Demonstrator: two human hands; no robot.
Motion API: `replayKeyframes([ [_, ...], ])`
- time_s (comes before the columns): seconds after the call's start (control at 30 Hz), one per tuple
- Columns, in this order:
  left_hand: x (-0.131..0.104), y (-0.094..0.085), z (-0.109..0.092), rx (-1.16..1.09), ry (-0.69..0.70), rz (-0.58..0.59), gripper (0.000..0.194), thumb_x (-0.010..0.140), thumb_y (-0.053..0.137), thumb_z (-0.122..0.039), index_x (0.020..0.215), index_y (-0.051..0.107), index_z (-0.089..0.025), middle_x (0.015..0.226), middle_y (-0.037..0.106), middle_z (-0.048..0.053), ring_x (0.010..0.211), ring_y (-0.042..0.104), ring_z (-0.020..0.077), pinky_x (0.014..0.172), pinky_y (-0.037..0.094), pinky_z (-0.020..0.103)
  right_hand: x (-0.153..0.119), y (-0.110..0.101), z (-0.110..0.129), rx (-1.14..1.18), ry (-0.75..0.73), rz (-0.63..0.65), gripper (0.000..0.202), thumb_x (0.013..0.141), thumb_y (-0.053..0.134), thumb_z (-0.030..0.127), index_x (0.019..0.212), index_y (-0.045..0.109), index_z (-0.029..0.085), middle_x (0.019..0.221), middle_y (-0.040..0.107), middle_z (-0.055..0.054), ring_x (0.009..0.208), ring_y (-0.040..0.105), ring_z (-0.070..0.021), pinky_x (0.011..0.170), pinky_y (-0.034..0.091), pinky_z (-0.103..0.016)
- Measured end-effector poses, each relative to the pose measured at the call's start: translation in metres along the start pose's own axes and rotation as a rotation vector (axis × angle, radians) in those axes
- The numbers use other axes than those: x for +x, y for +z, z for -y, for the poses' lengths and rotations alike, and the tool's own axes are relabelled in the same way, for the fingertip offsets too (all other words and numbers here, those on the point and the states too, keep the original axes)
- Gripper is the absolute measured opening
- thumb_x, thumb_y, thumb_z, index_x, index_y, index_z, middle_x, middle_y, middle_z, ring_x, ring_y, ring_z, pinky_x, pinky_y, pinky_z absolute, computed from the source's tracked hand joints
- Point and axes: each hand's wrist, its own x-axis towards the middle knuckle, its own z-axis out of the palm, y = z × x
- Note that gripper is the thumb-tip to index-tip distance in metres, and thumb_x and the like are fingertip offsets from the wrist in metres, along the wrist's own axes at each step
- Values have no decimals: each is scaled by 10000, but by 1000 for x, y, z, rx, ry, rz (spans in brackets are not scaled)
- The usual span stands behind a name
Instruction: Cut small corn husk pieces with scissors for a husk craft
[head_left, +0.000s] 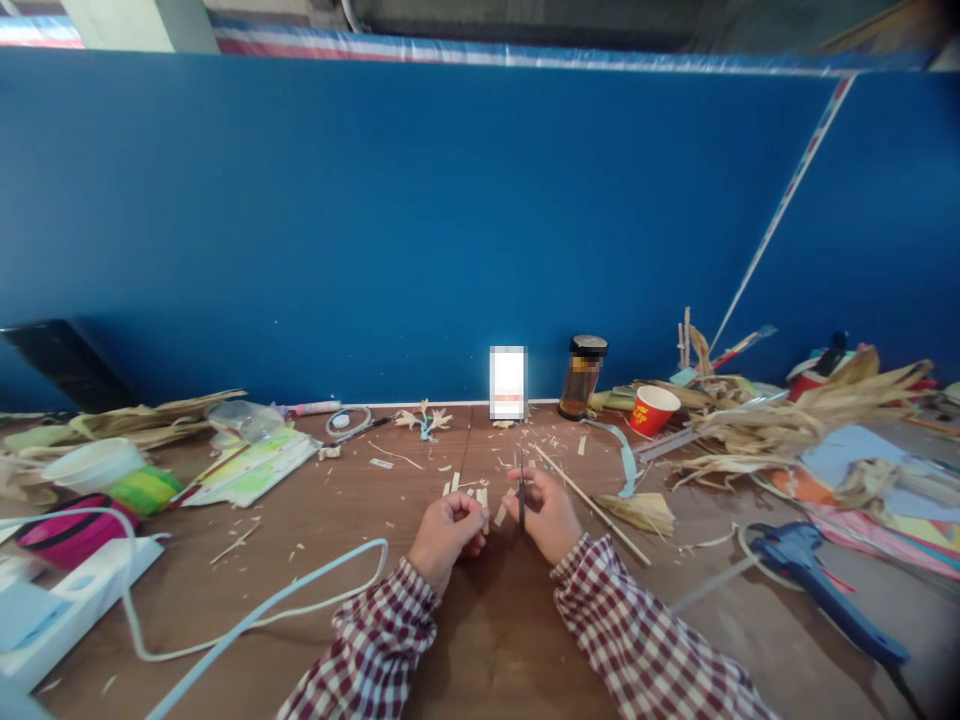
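My left hand (450, 532) is closed, thumb against the fingers, pinching a small pale strip of dried corn husk (482, 497). To its right, my right hand (551, 515) grips dark-handled scissors (522, 500). They look edge-on, with the thin tip pointing away from me. Another pale strip (504, 508) shows between the hands, close to the right fingers; whether it is held I cannot tell. Beyond the hands, husk scraps lie scattered on the brown table (480, 640). A small husk flower with a blue stem (425, 422) rests further back on the left.
A thin stick (592, 505) and a husk piece (637, 512) lie right of my hands. A blue glue gun (825, 580), red paper cup (655, 410), dark-lidded jar (581, 380) and husk pile (810, 410) stand right. Left are a power strip (82, 610) and white cable (300, 610).
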Motion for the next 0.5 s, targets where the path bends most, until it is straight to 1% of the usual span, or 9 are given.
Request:
replayKeyframes([
  [0.07,0,-1,-1,-31,18,4,262,578,712,-324,616,531,-138,460,556,-38,353,450,43,342,333,142,1,-1,-1,-15,-11,-2,341,641,612,235,956,516,149,590,550,37,498,489,-110,489,392,-236],
  [0.17,1,-2,-1,-87,20,11,257,567,734,-308,643,571,-124,498,574,-30,406,487,43,406,399,145,2,-2,-7,-86,-23,8,319,659,583,221,964,521,146,611,576,17,529,532,-131,524,434,-260],
  [0.23,2,-2,-1,-133,6,15,253,571,739,-303,672,600,-116,538,594,-15,467,529,54,473,448,155,2,-3,-12,-171,-54,4,312,668,575,218,971,531,155,657,608,-4,589,576,-156,587,469,-293],
  [0.3,3,-2,-1,-179,-11,5,261,566,746,-294,700,617,-111,584,615,3,523,562,70,519,476,169,2,-3,-16,-275,-119,-28,324,678,571,224,996,541,171,729,634,-24,668,605,-177,664,483,-324],
  [0.4,4,-3,-2,-197,-36,-59,320,539,767,-251,784,610,-117,606,628,13,533,580,90,496,483,180,0,-3,-18,-396,-178,-65,364,688,569,236,1047,536,186,793,642,-32,725,614,-185,707,481,-333],
  [0.5,4,-4,-4,-196,-34,-115,416,541,766,-220,908,592,-131,596,623,1,501,568,84,428,446,155,-1,-3,-16,-448,-160,-51,369,692,571,248,1054,534,185,792,641,-30,710,615,-181,683,485,-319],
])
